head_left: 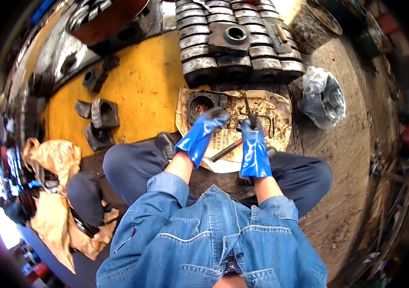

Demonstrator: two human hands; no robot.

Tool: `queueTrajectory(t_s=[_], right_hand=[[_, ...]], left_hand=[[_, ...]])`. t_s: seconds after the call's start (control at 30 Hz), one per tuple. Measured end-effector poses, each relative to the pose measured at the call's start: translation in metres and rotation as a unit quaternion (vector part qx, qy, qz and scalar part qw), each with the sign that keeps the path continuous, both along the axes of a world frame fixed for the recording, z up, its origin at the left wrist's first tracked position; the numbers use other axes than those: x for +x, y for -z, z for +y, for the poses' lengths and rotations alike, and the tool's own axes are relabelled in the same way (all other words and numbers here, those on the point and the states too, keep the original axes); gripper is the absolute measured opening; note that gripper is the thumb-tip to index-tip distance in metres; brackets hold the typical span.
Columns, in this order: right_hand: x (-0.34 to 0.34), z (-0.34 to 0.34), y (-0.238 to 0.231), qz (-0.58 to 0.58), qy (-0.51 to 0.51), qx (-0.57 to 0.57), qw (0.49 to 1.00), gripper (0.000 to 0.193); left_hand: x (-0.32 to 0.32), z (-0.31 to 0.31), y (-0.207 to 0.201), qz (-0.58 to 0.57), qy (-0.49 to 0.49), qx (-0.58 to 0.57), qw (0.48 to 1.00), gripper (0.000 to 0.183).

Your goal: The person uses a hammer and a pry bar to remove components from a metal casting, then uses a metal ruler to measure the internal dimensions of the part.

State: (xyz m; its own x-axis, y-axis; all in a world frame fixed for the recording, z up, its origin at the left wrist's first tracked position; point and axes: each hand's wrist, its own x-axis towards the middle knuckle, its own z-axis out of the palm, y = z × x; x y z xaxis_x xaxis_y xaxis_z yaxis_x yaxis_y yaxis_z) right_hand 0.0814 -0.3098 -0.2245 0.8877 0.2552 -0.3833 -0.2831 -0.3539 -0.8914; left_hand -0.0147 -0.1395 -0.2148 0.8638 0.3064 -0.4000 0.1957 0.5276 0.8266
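My left hand, in a blue rubber glove with dark, soiled fingers, is over the near right edge of a greasy metal block with a wide round bore. Its fingers look curled together; what they hold, if anything, is hidden. My right hand, gloved alike, is closed around a thin dark rod-like tool that points away from me. Both hands are above a stained printed paper sheet. A tool with a ridged dark handle and a bent dark metal piece lie on this sheet.
Beyond the paper stand rows of stacked metal blocks, with one bored block on top. Several loose blocks sit on the yellow plate at left. At right are a plastic-lined container and a dirty bucket. Another person's knee shows at left.
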Motion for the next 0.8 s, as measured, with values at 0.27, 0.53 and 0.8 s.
queueTrajectory(t_s=[0.27,0.53,0.8], right_hand=[[-0.047,0.058,-0.11,-0.041,-0.061,0.154,0.985,0.024],[0.026,0.07,-0.12,-0.188,-0.159,0.182,0.952,0.038],[0.147,-0.109,0.036,0.063,-0.116,-0.458,0.879,0.047]], left_hand=[[0.026,0.013,-0.034,0.112,0.108,0.373,0.915,0.029],[-0.008,0.114,-0.171,0.106,0.128,-0.131,0.977,0.041],[0.004,0.105,-0.176,0.294,0.052,0.151,0.942,0.032]])
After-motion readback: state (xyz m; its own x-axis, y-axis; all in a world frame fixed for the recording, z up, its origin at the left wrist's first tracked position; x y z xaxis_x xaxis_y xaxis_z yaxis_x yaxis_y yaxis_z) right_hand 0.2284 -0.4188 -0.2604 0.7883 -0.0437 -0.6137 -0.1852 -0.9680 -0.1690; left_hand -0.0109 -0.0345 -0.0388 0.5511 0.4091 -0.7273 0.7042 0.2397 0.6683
